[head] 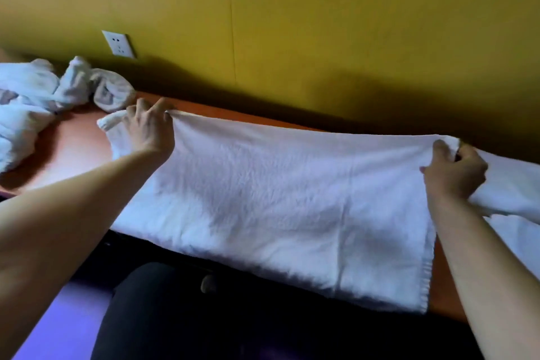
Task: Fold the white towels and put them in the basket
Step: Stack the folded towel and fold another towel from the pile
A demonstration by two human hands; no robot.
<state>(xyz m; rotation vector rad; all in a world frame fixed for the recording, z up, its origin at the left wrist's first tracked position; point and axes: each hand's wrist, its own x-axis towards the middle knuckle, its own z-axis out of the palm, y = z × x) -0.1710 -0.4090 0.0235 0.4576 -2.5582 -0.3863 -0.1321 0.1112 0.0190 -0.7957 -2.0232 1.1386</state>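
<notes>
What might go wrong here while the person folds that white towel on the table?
The towel hangs over the table's near edge, so it may slide off if either grip loosens. The left hand and right hand pinch only the far edge, so the fold may come out uneven. The heap of unfolded towels could snag it.

Bench [76, 143]: a smooth reddish-brown wooden surface set against a yellow wall. Lying directly on it, a flat rectangular white terry towel [277, 199] is spread across the middle, its near edge hanging over the front rim. At the left end, well apart from it, sits a heap of crumpled white towels [43, 96]. At the right end, more white cloth [514, 184] lies bunched, touching the spread towel.
</notes>
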